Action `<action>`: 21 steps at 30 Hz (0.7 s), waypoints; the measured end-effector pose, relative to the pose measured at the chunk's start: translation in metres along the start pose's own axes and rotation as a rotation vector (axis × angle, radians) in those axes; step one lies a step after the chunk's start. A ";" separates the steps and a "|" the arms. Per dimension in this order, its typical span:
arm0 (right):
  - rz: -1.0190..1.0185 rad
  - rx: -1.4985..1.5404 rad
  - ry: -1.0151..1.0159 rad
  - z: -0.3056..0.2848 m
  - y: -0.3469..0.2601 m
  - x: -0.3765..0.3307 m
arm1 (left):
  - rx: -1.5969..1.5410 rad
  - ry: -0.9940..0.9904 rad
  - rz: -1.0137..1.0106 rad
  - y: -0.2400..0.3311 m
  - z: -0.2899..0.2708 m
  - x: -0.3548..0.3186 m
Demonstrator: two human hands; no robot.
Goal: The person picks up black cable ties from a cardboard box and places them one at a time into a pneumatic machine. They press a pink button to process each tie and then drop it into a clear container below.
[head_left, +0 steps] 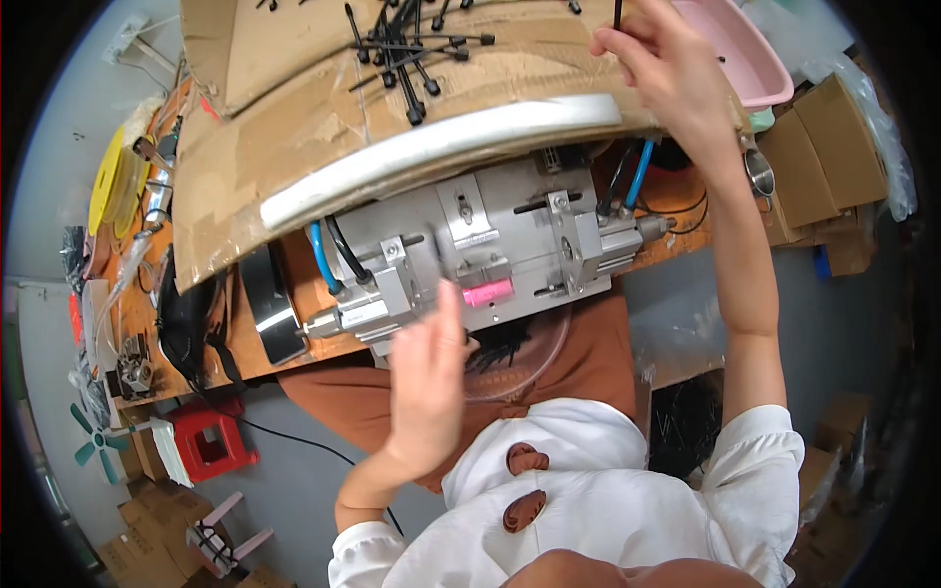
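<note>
- A thin black cable tie (pixel 618 14) is pinched between the fingertips of the right hand (pixel 667 73) at the upper right of the frame; the grip is closed tightly on it, and the tie runs upward out of view.
- The left hand (pixel 431 377) is raised in the lower centre of the frame, fingers extended and loosely together; nothing is held, and the grip is open.
- The left fingertips (pixel 449 294) are seen just beside a small pink block (pixel 487 292) on the front of a grey metal machine (pixel 490 245); whether contact is made cannot be told.
- The machine is seated at the centre of the frame on an orange-brown surface (pixel 294 294), with blue hoses (pixel 320 257) and black cables attached at its left and right ends.
- A sheet of taped cardboard (pixel 294 127) is laid over the machine across the upper frame, edged by a pale curved strip (pixel 441 147).
- A loose pile of black cable ties (pixel 407 49) is spread on the cardboard at the top centre, well apart from the held tie.
- A pink plastic tray (pixel 750 54) is seen behind the right hand at the upper right.
- A red stool (pixel 208 441) is seen on the floor at the lower left.
</note>
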State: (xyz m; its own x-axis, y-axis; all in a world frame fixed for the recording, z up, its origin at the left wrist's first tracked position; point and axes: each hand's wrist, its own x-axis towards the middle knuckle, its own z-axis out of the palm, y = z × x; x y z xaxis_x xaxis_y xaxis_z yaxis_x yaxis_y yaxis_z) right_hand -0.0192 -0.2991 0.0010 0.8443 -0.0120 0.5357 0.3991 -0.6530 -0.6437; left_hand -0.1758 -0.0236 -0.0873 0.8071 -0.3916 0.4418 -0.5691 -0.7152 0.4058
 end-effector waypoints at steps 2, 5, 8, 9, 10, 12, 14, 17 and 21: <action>-0.070 0.381 0.188 0.011 -0.020 -0.012 | 0.029 -0.104 -0.048 0.017 0.022 -0.016; 0.328 0.197 -0.060 -0.010 -0.041 -0.029 | 0.171 -0.156 -0.036 0.020 0.044 -0.012; 0.165 0.405 -0.047 -0.011 -0.022 -0.044 | 0.232 -0.168 -0.045 0.025 0.047 -0.012; 0.177 0.399 0.024 -0.010 -0.028 -0.051 | 0.257 -0.163 -0.051 0.026 0.047 -0.012; 0.176 0.399 0.025 -0.011 -0.033 -0.058 | 0.258 -0.162 -0.050 0.027 0.048 -0.011; 0.103 0.484 -0.018 -0.012 -0.043 -0.072 | 0.332 -0.160 -0.062 0.028 0.050 -0.012; 0.183 0.445 -0.021 -0.013 -0.050 -0.089 | 0.321 -0.179 -0.092 0.031 0.051 -0.014; 0.118 0.387 0.006 -0.008 -0.054 -0.104 | 0.320 -0.206 -0.121 0.032 0.052 -0.013; -0.047 0.188 -0.051 -0.001 -0.047 -0.132 | 0.314 -0.235 -0.137 0.032 0.048 -0.011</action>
State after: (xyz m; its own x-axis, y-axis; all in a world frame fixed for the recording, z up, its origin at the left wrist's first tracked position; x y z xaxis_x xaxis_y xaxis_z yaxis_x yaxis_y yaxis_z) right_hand -0.1501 -0.2674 -0.0392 0.8382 0.0566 0.5424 0.4944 -0.4989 -0.7118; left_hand -0.1954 -0.0702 -0.1180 0.9066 -0.3763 0.1909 -0.4079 -0.8974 0.1681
